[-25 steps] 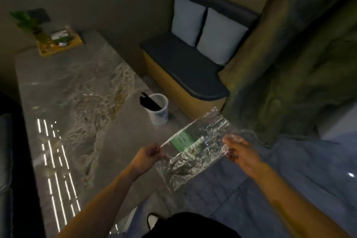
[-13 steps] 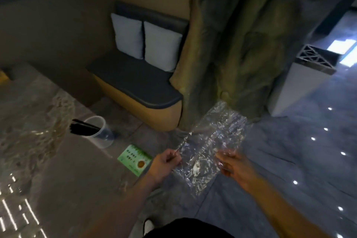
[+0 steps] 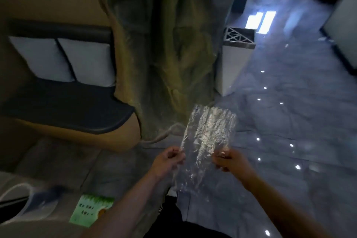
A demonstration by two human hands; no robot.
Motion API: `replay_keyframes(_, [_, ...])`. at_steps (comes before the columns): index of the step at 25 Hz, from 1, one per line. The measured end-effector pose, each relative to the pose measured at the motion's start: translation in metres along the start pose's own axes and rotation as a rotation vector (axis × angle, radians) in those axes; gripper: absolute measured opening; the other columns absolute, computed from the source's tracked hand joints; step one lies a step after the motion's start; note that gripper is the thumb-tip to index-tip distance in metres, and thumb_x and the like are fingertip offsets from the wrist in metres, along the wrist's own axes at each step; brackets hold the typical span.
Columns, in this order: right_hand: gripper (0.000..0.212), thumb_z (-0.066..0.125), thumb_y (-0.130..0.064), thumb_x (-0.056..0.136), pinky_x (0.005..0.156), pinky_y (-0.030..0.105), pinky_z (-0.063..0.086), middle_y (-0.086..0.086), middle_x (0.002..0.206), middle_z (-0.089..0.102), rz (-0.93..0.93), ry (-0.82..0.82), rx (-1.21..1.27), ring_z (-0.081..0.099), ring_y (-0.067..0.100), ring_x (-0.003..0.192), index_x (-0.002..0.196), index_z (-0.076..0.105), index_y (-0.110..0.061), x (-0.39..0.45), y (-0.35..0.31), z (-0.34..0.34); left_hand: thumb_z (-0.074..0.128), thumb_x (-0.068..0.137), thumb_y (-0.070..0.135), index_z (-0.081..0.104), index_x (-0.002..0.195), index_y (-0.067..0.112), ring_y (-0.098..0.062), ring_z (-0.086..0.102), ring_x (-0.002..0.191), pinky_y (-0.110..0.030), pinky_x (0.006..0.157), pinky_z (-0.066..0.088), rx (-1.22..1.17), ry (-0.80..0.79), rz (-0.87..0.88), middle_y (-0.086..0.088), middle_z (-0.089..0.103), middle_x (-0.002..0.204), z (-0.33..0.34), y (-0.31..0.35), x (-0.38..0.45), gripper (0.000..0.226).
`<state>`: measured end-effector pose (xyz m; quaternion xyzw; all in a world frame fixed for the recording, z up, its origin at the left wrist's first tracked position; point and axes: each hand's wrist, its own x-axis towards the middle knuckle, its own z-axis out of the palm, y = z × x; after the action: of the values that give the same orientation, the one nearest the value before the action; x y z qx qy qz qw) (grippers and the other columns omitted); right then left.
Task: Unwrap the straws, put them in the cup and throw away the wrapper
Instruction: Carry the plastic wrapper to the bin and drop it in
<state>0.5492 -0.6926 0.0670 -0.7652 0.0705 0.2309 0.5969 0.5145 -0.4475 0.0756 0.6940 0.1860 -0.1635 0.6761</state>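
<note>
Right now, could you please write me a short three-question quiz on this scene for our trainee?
1. True or false: the wrapper is held by both the left hand and the right hand.
2. Where does the green card lie? A) on the bench B) beside the cup, lower left C) inside the wrapper
3. Fill in: the white bin stands to the ____ of the rock pillar in the picture.

Key: 1 true; 2 B; 3 right.
</note>
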Motion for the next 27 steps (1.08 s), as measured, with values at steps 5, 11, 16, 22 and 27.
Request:
replay_keyframes(5, [0.006,0.075,-0.011,0.078,0.059,0.024,0.046,0.006,0.072,0.073,0.043,0.095,0.001,0.065,0.015,0.063,0.083,0.074,-0.015,0.032,-0.015,-0.010,0.065,0.089,0.005,0.064,0.091,0.015,-0.011,0.064,0.070,-0.026,0.066,0.045,0.080,-0.083,0.003,0.003,0.069,0.078,-0.001,0.030,0.062,0.010])
replay_keyframes(11, [0.008,0.067,-0.017,0.087,0.065,0.026,0.051,0.006,0.086,0.075,0.073,0.249,0.148,0.069,0.015,0.072,0.094,0.072,-0.017,0.069,-0.046,-0.006,0.066,0.088,0.005,0.064,0.082,0.019,-0.010,0.059,0.065,-0.022,0.061,0.046,0.155,-0.130,0.038,0.000,0.067,0.074,-0.028,0.059,0.129,0.016])
replay_keyframes(16, [0.008,0.065,-0.019,0.088,0.066,0.025,0.054,0.005,0.087,0.074,0.099,0.372,0.203,0.070,0.013,0.073,0.094,0.071,-0.017,0.085,-0.061,-0.001,0.068,0.086,0.005,0.066,0.080,0.019,-0.009,0.060,0.063,-0.012,0.053,0.046,0.244,-0.217,0.093,0.000,0.066,0.072,-0.037,0.084,0.175,0.015])
replay_keyframes(22, [0.006,0.068,-0.015,0.085,0.062,0.023,0.054,0.004,0.081,0.075,0.118,0.494,0.227,0.069,0.010,0.065,0.090,0.072,-0.016,0.099,-0.071,-0.019,0.066,0.089,0.007,0.066,0.084,0.012,-0.008,0.057,0.060,-0.016,0.056,0.045,0.261,-0.301,0.148,-0.002,0.063,0.070,-0.016,0.102,0.218,0.007])
replay_keyframes(27, [0.005,0.069,-0.016,0.086,0.063,0.025,0.053,0.006,0.082,0.075,0.139,0.556,0.243,0.068,0.012,0.066,0.089,0.073,-0.016,0.124,-0.070,-0.059,0.064,0.090,0.006,0.067,0.088,0.006,-0.001,0.056,0.056,-0.012,0.056,0.046,0.274,-0.329,0.208,-0.005,0.063,0.071,0.023,0.119,0.252,0.004])
